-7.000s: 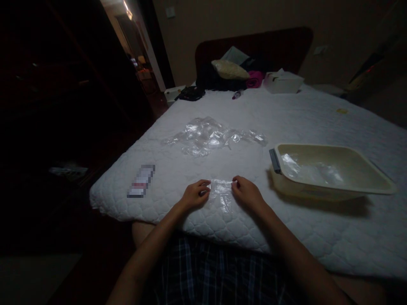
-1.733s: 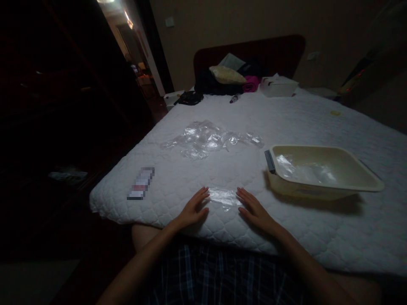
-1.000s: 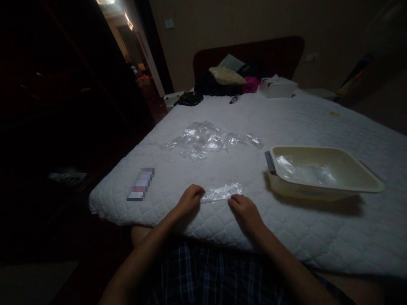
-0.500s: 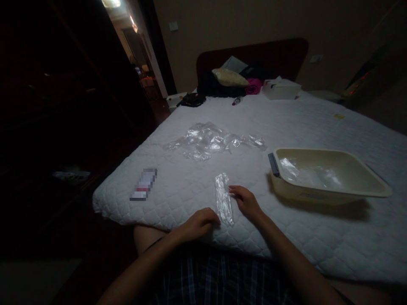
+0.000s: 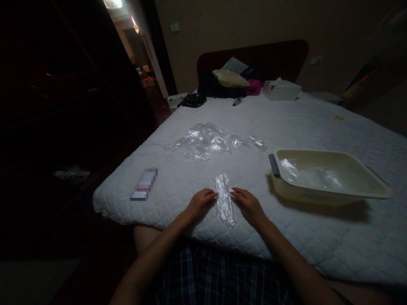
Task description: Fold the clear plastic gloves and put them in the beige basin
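Note:
A clear plastic bag (image 5: 224, 201), folded into a long narrow strip, lies on the white quilted bed in front of me. My left hand (image 5: 201, 203) is at the strip's left edge, fingers stretched out and fingertips at the plastic. From the other side, my right hand (image 5: 249, 205) reaches the right edge with its fingers extended. Neither hand lifts the strip. Farther up the bed spreads a loose heap of crumpled clear plastic bags (image 5: 210, 140).
A cream plastic basin (image 5: 330, 192) with grey handles stands on the right, clear plastic inside it. To the left lies a pixelated flat object (image 5: 144, 184). Near the headboard (image 5: 286, 53) are a white box (image 5: 282, 90), a pillow (image 5: 230, 79) and dark cloth.
My left hand has moved up and away from me, from the strip's near end to the middle of its left edge. My right hand has shifted slightly, fingers more stretched.

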`<state>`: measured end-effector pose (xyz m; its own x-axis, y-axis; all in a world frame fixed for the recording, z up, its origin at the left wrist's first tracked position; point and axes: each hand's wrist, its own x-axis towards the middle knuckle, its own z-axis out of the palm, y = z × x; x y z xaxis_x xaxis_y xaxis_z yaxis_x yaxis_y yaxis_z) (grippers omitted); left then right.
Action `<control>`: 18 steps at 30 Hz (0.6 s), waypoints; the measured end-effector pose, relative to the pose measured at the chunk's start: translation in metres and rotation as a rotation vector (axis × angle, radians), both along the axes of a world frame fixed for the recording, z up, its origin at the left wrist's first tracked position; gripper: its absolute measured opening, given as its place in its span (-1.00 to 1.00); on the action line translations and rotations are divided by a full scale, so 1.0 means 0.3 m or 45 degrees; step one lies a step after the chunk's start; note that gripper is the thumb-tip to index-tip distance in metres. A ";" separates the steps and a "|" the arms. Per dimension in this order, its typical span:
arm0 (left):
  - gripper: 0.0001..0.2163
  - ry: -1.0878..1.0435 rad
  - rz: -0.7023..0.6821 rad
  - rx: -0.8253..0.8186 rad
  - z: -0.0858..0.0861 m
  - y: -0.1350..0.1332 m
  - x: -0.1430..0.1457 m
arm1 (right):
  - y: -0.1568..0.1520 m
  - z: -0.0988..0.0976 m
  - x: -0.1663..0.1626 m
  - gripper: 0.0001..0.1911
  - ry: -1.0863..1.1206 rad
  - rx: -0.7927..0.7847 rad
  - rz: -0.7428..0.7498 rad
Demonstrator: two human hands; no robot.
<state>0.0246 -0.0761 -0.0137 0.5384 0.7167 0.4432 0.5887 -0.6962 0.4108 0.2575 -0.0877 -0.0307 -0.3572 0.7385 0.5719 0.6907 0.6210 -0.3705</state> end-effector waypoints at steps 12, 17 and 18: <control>-0.80 -0.072 0.028 -0.018 -0.055 0.020 0.016 | -0.006 0.021 -0.012 -0.78 -0.257 -0.039 0.103; -0.79 -0.034 0.067 -0.060 -0.051 0.024 0.025 | 0.001 0.023 -0.018 -0.81 -0.220 -0.161 0.081; -0.79 -0.030 0.080 -0.082 -0.048 0.024 0.027 | 0.003 0.022 -0.018 -0.81 -0.184 -0.195 0.068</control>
